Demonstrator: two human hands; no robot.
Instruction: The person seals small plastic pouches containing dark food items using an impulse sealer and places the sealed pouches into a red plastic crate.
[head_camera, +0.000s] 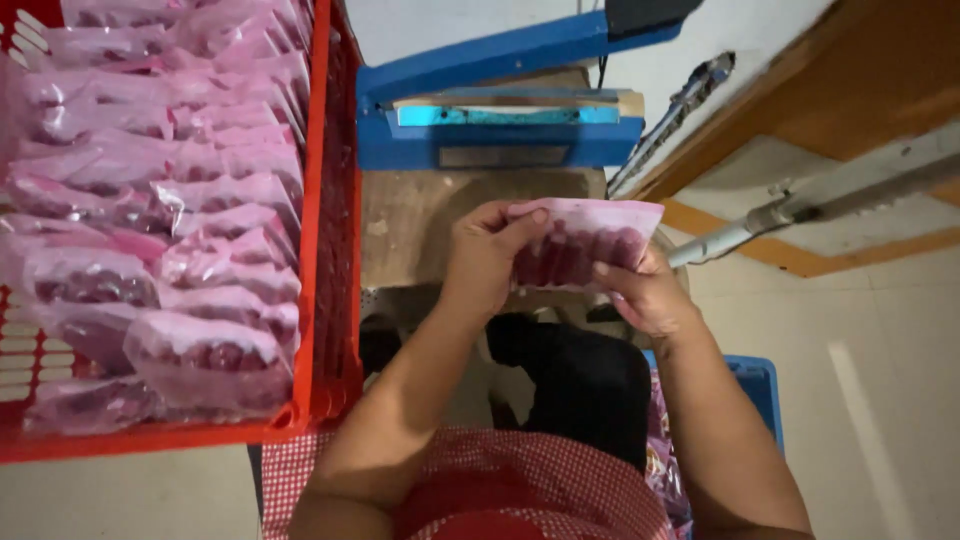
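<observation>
A red crate (325, 300) at left holds heaps of pink packets (170, 200). Far centre stands a blue sealer (500, 100) on a worn table (420, 215). Near right, a blue bin (762, 385) sits low. Between the hands, above the table's near edge, is a pink pouch (590, 240). The left hand (490, 255) pinches its left top corner; the right hand (645, 290) grips its lower right edge, fingers curled.

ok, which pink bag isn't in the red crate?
The pink bag held up between the left hand and right hand, in front of the blue sealing machine. All the other bags lie piled in the red crate.
</observation>
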